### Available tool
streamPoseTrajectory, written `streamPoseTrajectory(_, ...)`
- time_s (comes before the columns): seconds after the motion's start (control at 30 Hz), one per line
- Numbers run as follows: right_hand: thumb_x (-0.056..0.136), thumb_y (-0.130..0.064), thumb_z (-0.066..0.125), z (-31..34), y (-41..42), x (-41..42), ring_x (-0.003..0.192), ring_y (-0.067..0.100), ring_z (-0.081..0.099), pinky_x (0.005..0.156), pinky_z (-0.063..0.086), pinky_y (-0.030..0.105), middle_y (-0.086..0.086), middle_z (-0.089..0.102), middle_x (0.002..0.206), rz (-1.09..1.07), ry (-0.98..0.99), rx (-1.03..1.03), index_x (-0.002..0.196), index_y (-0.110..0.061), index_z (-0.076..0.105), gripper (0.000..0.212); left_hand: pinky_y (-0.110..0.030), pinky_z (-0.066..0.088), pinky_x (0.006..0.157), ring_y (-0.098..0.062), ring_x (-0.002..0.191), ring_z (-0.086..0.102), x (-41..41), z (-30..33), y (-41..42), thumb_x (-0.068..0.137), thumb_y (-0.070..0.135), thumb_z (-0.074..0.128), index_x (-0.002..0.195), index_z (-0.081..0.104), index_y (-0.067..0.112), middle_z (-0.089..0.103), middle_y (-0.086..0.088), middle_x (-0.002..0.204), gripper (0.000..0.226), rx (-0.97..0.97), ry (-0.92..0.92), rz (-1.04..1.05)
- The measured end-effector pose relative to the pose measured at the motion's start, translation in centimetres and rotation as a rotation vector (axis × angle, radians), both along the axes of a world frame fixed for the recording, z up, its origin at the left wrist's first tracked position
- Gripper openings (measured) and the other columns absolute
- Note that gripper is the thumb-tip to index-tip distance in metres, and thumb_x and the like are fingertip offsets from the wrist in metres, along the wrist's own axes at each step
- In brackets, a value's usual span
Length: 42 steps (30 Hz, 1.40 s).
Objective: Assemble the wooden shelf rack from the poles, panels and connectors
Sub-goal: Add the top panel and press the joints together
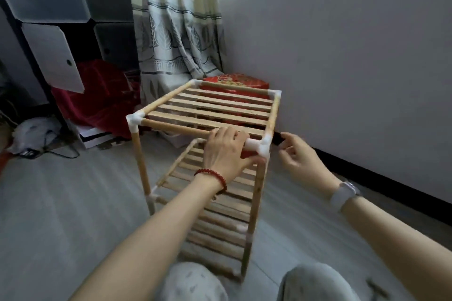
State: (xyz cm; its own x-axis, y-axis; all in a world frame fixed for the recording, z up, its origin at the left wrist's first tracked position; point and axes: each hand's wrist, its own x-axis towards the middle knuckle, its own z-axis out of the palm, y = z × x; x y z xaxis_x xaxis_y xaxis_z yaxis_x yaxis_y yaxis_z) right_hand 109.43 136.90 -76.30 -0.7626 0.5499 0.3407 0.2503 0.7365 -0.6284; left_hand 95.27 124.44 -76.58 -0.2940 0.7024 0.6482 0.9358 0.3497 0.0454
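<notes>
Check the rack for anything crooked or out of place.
Nothing on the rack stands out: top slats lie even, white corner connectors look seated. The left hand grips the front rail; the right hand hovers beside the corner.

The left hand [226, 151] covers part of the rack's front pole [181, 128]. The rack's lower shelves [220, 227] blur together, partly behind the forearm. A small dark thing on the floor [378, 288] near the picture's bottom right corner is too blurred to name.
</notes>
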Motion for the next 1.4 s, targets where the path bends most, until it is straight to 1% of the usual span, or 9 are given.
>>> streamPoseTrajectory(0.07,0.093,-0.014,0.054,-1.6,1.0,1.9,0.096,0.006,0.052,0.076,0.042,0.008,0.0,0.054,0.116,0.078,-0.155,-0.156,0.136,-0.01,0.041,0.045,-0.03,0.033,0.077,-0.017,0.086,0.052,0.9,0.5,3.0,0.078,0.064,0.055,0.092,0.058,0.021,0.059,0.002,0.091,0.045,0.004,0.028,-0.036)
streamPoseTrajectory(0.2,0.092,-0.019,0.057,-4.9,2.4,3.3,0.099,0.016,0.058,0.089,0.049,0.031,-0.002,0.053,0.115,0.119,-0.393,-0.217,0.13,-0.013,0.04,0.042,-0.033,0.04,0.075,-0.019,0.081,0.058,1.2,0.4,6.0,0.082,0.059,0.053,0.095,0.064,0.024,0.064,0.003,0.085,0.039,0.054,0.021,-0.156)
streamPoseTrajectory(0.4,0.089,-0.005,0.05,-7.2,3.4,1.5,0.089,0.022,0.062,0.083,0.054,0.04,0.006,0.062,0.098,0.056,-0.352,-0.18,0.128,-0.021,0.039,0.044,-0.033,0.029,0.074,-0.017,0.079,0.054,2.1,-0.2,7.1,0.077,0.065,0.055,0.081,0.059,0.024,0.06,0.006,0.079,0.042,0.122,0.043,-0.083)
streamPoseTrajectory(0.57,0.089,-0.007,0.044,-9.0,3.2,1.2,0.077,0.015,0.059,0.064,0.05,0.026,-0.001,0.061,0.089,-0.037,-0.222,-0.135,0.104,-0.021,0.043,0.021,-0.032,0.023,0.078,-0.014,0.089,0.051,2.8,-0.3,7.4,0.078,0.064,0.055,0.085,0.06,0.025,0.06,0.008,0.088,0.04,0.118,-0.04,-0.027)
streamPoseTrajectory(0.77,0.09,-0.008,0.04,-11.7,2.8,1.3,0.073,0.016,0.058,0.057,0.048,0.026,-0.001,0.06,0.083,-0.043,-0.211,-0.147,0.097,-0.028,0.036,0.022,-0.033,0.023,0.073,-0.02,0.07,0.053,3.2,-3.0,6.5,0.073,0.06,0.064,0.076,0.065,0.02,0.06,0.003,0.071,0.04,0.325,0.1,-0.012)
streamPoseTrajectory(1.03,0.094,-0.011,0.045,-10.0,3.3,1.8,0.086,0.018,0.062,0.082,0.054,0.04,-0.002,0.061,0.096,0.012,-0.31,-0.214,0.121,-0.021,0.039,0.03,-0.035,0.027,0.08,-0.023,0.079,0.058,4.0,-2.9,5.8,0.075,0.048,0.069,0.094,0.067,0.017,0.063,-0.001,0.083,0.036,0.177,0.065,-0.035)
streamPoseTrajectory(1.17,0.088,-0.015,0.058,-6.4,2.8,2.2,0.102,0.008,0.057,0.086,0.052,0.028,-0.008,0.047,0.123,-0.011,0.091,-0.346,0.143,-0.025,0.021,0.067,-0.036,0.039,0.089,-0.022,0.091,0.062,3.5,-2.5,4.4,0.068,0.029,0.077,0.112,0.064,0.016,0.066,0.0,0.098,0.047,0.09,0.097,-0.124)
streamPoseTrajectory(1.27,0.089,-0.016,0.057,-3.1,1.8,1.4,0.121,0.002,0.041,0.094,0.04,0.013,-0.007,0.032,0.135,-0.028,0.301,-0.056,0.144,-0.025,0.025,0.064,-0.042,0.037,0.098,-0.022,0.104,0.059,1.1,-1.5,3.1,0.08,0.026,0.068,0.121,0.059,0.017,0.064,-0.001,0.109,0.043,0.032,0.041,-0.112)
streamPoseTrajectory(1.4,0.095,-0.027,0.048,-1.7,0.0,-1.7,0.134,0.029,0.033,0.113,0.02,0.051,0.01,0.041,0.139,-0.171,0.106,0.533,0.134,-0.014,0.046,0.041,-0.041,0.018,0.111,-0.017,0.124,0.043,-3.5,-0.8,1.6,0.095,0.035,0.045,0.131,0.049,0.024,0.054,0.002,0.128,0.038,-0.005,-0.063,0.068)
